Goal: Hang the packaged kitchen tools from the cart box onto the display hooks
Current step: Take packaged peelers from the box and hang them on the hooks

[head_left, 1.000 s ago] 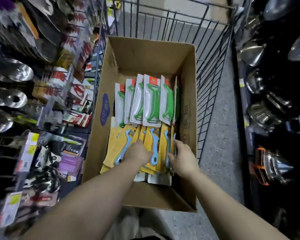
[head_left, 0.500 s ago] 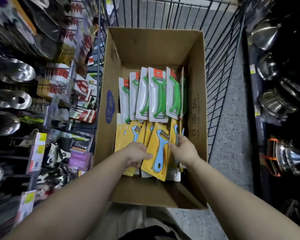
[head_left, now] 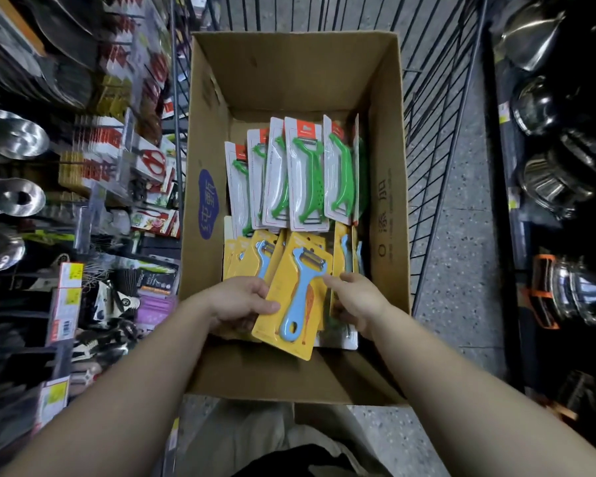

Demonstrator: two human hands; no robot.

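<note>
Since the earlier frame, the front yellow-carded blue peeler (head_left: 298, 297) has come up out of its row and now tilts toward you, its lower corner over the near wall of the cart box (head_left: 289, 376). Your left hand (head_left: 245, 304) holds it: thumb across the card's left edge, fingers behind, a narrow grip holding the pack. Your right hand (head_left: 358, 301) has fingers curled into the packs at the right of the row, with the index finger touching the lifted card's right edge; whether it actually holds one of those packs cannot be told. Behind the lifted card stand the remaining yellow packs (head_left: 252, 256), and farther still the green peeler packs (head_left: 303, 173), upright against one another. The display hooks (head_left: 93, 160) line the shelving on the left, beyond the wire cart (head_left: 434, 139) side. To do this step well, lift the card straight clear before swinging left, keep its hang-hole end free of your fingers, and steady the neighbours so none follow it out.
</note>
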